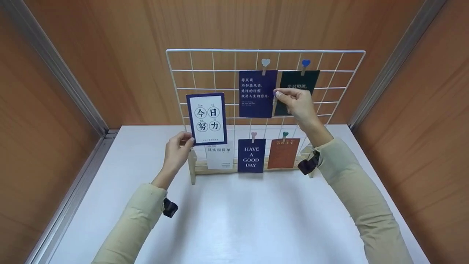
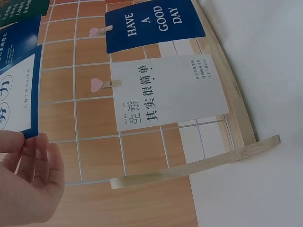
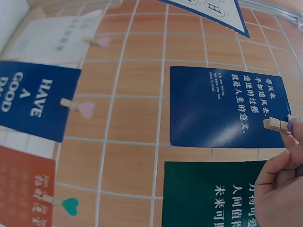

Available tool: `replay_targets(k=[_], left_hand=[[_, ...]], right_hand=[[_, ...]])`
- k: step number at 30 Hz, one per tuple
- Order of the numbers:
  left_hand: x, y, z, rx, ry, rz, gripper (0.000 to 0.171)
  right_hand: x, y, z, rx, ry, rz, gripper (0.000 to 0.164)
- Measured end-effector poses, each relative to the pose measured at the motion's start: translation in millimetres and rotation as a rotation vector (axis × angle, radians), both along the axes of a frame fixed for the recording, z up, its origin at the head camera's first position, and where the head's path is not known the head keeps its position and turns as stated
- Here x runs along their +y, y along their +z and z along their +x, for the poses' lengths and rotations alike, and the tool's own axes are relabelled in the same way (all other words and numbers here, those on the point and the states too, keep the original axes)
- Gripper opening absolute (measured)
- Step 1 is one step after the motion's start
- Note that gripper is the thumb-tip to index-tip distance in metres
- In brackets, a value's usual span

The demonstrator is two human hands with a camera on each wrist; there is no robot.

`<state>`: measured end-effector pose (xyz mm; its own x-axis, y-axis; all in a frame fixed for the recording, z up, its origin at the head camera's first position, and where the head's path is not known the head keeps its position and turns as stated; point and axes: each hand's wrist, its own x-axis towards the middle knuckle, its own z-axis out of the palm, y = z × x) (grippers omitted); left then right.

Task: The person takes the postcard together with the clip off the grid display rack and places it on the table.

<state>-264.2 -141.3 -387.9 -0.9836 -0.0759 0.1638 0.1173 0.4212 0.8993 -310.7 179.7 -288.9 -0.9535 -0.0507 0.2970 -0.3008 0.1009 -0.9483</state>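
Blue-Bordered Card (image 1: 207, 102) Held Upright Before Wire Grid (image 1: 265, 50)

The left hand (image 1: 177, 151) pinches the single card's lower-left corner; its long axis stands near vertical, lettering facing the head camera, well left of the right hand (image 1: 301, 108). Five other cards (image 1: 251, 156) hang on the grid from five heart-topped clips (image 1: 265, 62), three below, two above. The right hand pinches one purple-hearted clothespin (image 3: 277, 124), its wooden end pointing left in the right-wrist view.
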Motion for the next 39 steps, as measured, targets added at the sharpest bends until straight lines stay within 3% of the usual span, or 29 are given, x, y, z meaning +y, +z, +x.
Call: replay_targets(k=[8,22,39], left_hand=[[-6.2,-8.9,5.6,-0.011,-0.008,0.025,0.019],[-7.6,-18.2,19.6,-0.038,-0.017,0.041,0.019],[-14.1,-32.1,26.5,-0.028,0.007,0.029,0.018]], right_hand=[[13.5,-12.3,7.0,-0.069,0.013,0.007,0.024],[39.6,-32.7,15.2,-0.066,0.045,0.044,0.025],[63.8,-52.1,26.9,-0.159,0.003,0.046,0.027]])
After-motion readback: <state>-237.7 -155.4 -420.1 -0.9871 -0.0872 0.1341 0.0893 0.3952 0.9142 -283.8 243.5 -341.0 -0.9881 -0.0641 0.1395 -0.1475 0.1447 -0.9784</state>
